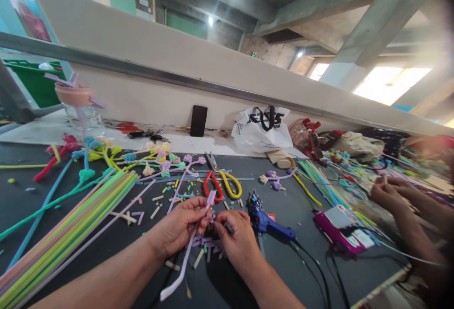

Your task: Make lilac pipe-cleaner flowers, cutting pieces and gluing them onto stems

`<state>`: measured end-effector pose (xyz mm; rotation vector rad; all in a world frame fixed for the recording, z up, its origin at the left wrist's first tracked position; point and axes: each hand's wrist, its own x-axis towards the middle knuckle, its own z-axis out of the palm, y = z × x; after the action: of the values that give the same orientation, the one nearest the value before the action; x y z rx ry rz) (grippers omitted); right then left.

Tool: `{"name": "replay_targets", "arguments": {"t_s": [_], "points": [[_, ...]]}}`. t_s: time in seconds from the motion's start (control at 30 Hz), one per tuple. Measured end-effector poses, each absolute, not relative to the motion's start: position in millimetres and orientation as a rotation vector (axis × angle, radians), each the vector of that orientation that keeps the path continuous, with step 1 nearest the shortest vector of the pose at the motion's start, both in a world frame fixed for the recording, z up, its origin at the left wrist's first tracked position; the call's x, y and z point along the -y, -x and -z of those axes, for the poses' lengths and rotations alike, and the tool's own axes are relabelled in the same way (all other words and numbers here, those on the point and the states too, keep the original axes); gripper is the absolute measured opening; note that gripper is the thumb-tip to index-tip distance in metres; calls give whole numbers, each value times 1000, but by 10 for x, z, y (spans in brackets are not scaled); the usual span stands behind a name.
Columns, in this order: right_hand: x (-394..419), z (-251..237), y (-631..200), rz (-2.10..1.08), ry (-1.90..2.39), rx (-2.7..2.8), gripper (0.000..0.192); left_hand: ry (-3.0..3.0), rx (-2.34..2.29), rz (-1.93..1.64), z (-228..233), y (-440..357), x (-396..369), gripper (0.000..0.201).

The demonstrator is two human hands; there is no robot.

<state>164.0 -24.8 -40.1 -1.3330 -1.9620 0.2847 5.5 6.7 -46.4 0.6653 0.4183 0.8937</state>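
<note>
In my left hand (pixel 182 224) is a pale purple pipe cleaner (pixel 184 266), pinched near its bent upper end, with its long tail hanging toward me. My right hand (pixel 236 235) is closed close beside it, fingertips almost touching the left ones. Something small and dark shows at the right fingers, too hidden to name. Below both hands lie several short purple cut pieces (pixel 213 246). A blue glue gun (pixel 271 224) rests to the right of my right hand. Scissors (pixel 222 183) with one red and one yellow handle lie just beyond the hands.
Bundled coloured pipe cleaners (pixel 71 224) lie at left, with pipe-cleaner flower sprigs (pixel 159 157) behind. A phone (pixel 198 120) leans on the partition by a white bag (pixel 260 131). The glue gun's cord (pixel 315 264) trails right, near a magenta box (pixel 342 238). A co-worker's hands (pixel 393 195) are at right.
</note>
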Motion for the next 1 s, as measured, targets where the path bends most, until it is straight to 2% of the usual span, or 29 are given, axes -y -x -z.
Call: {"name": "replay_targets", "arguments": {"t_s": [0.17, 0.37, 1.0], "points": [[263, 352, -1671, -217, 1324, 1847, 13, -713, -483, -851, 482, -71, -54, 15], [305, 214, -1810, -27, 1294, 1978, 9, -876, -526, -794, 497, -95, -21, 16], [295, 189, -1903, 5, 1318, 2097, 9, -1147, -777, -696, 381, -169, 49, 20]]}}
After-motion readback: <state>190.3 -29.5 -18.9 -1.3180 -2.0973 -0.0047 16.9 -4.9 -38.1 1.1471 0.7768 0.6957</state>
